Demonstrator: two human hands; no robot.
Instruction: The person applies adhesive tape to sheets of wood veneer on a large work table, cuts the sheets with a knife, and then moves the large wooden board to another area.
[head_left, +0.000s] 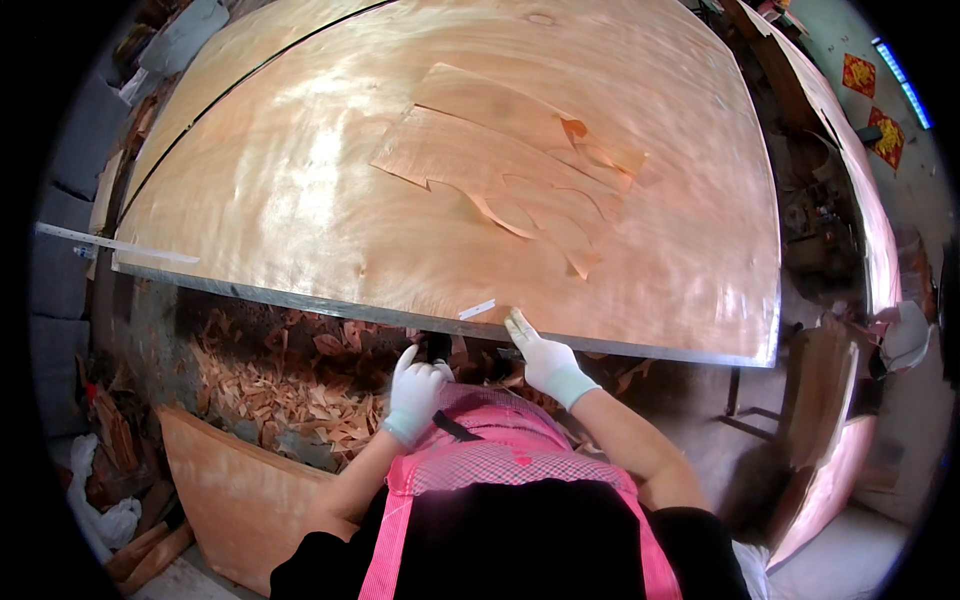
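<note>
Right hand (545, 362) lay flat, fingers open, on the near edge of the veneer sheet (300, 190) at lower centre, nothing in its grip. Left hand (415, 390) was just below the edge, loosely curled; grip contents unclear. Risk: thin, glossy sheet could split or slide. Loose veneer offcuts (500, 160) lay upper centre; scraps (270, 390) on the floor.

floor (700, 440): bare concrete | wood scraps (280, 385): heaped | wall (915, 190): red decorations (858, 75)
</note>
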